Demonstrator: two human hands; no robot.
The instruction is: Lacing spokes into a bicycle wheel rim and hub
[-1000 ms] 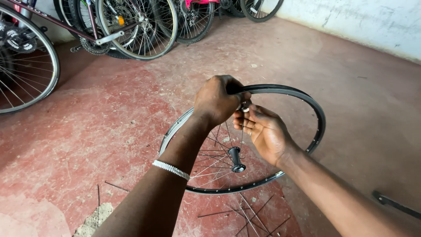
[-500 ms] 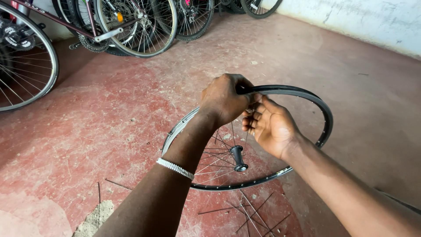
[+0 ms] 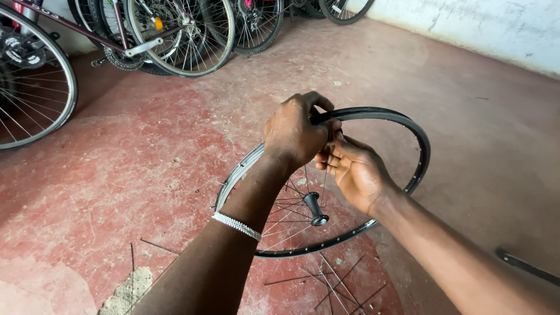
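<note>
A black bicycle wheel rim (image 3: 417,146) is held tilted above the red floor, with a black hub (image 3: 314,208) at its middle and thin spokes (image 3: 286,217) running to its left part only. My left hand (image 3: 294,131), with a silver bracelet (image 3: 236,226) on the wrist, grips the rim's top edge. My right hand (image 3: 353,169) is just beside it under the rim, fingers pinched at a spoke end near the rim. What the fingertips pinch is hidden by the left hand.
Loose spokes (image 3: 341,289) lie on the red concrete floor (image 3: 146,157) below the wheel. Several bicycles and wheels (image 3: 175,35) stand along the back. A large wheel (image 3: 32,87) is at the left. A dark bar (image 3: 525,265) lies at the right. A pale wall (image 3: 484,23) runs behind.
The view has shifted slightly, so the rim and both hands sit a little more to the right. Both hands stay together at the rim's top edge.
</note>
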